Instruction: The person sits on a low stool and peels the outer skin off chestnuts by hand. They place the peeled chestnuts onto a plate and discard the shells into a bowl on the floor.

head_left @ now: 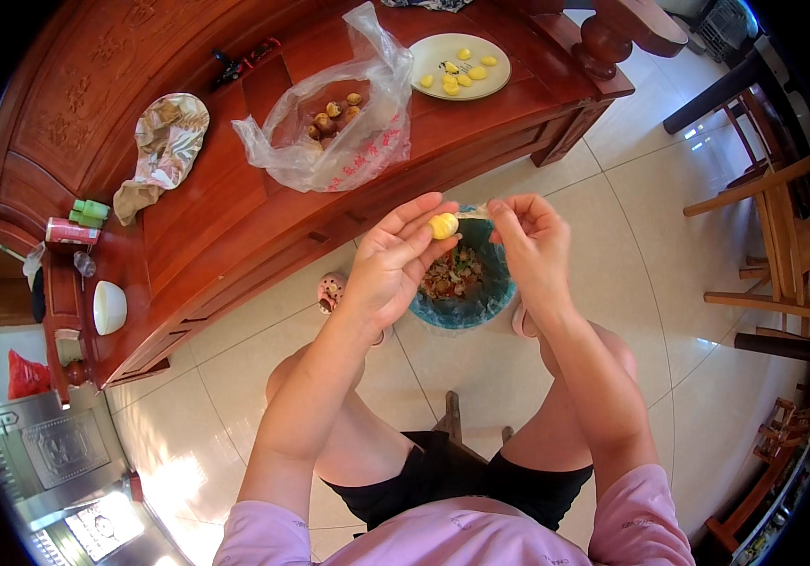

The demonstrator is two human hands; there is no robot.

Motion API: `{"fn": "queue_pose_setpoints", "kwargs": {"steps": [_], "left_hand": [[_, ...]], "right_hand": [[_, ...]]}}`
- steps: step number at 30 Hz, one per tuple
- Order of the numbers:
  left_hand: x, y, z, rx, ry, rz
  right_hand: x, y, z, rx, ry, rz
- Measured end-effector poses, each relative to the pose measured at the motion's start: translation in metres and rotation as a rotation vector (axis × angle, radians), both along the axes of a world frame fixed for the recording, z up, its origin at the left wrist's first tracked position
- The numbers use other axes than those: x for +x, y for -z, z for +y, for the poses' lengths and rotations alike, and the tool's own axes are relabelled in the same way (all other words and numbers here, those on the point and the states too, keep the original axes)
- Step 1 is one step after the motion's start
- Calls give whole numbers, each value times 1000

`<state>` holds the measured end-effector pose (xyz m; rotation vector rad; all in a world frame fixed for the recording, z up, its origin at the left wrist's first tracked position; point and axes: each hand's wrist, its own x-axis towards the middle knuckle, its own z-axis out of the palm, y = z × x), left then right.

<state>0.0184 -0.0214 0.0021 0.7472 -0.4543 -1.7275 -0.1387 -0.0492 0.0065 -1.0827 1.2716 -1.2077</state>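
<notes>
Left hand (390,262) grips a yellow kernel (443,225) at its fingertips above the lined bin (464,315), right hand (531,245) pinching a pale scrap (474,213); kernel judged light, firm yet prone to crumbling, best held gently around its rounded sides.

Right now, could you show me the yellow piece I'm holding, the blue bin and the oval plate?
Yellow piece (443,225), head view: middle of its rounded side.
Blue bin (497,269), head view: inner wall, right side.
Oval plate (432,55), head view: bare upper-left surface.
</notes>
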Motion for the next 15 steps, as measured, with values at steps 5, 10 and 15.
{"fn": "queue_pose_setpoints", "kwargs": {"steps": [5,10,15], "left_hand": [[2,1,-1,33,-46,7],[4,5,-2,47,-109,-16],[3,6,-1,-58,-109,-86]], "right_hand": [[0,1,0,15,11,15],[-1,-2,0,25,21,-5],[-1,3,2,-3,-164,124]]}}
